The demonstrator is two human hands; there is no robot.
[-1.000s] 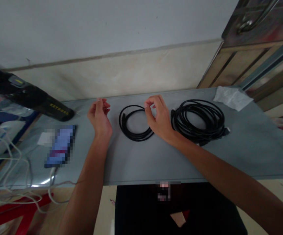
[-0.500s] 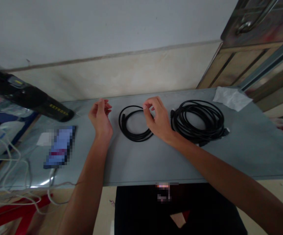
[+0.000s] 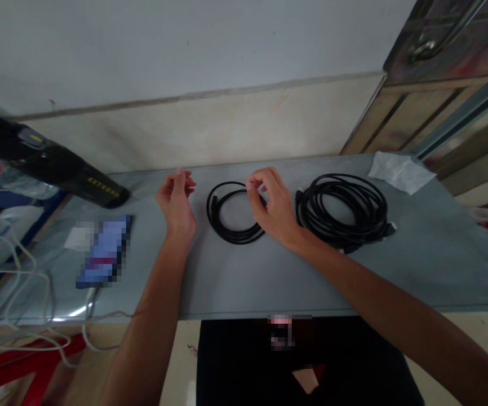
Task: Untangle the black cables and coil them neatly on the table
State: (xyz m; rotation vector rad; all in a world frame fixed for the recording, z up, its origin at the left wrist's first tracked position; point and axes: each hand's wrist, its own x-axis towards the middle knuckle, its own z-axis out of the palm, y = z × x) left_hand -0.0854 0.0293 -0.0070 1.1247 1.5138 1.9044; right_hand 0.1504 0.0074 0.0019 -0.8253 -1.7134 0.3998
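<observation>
A small black cable coil (image 3: pixel 229 217) lies flat on the grey table (image 3: pixel 269 276) between my hands. My right hand (image 3: pixel 271 206) rests at the coil's right edge, thumb and forefinger pinched together at the top of the loop, on something too small to make out. My left hand (image 3: pixel 176 200) hovers just left of the coil, fingers curled and pinched together, with whatever they hold hidden. A larger black cable coil (image 3: pixel 343 210) lies to the right of my right hand.
A phone (image 3: pixel 104 251) lies on the table's left part, beside a white slip. A long black device (image 3: pixel 53 163) juts in from the far left. White cables (image 3: pixel 11 282) hang off the left edge. A white cloth (image 3: pixel 400 169) sits at the back right corner near a wooden frame.
Both hands have stayed almost in place, with only slight shifts of the fingers. The coils have not moved.
</observation>
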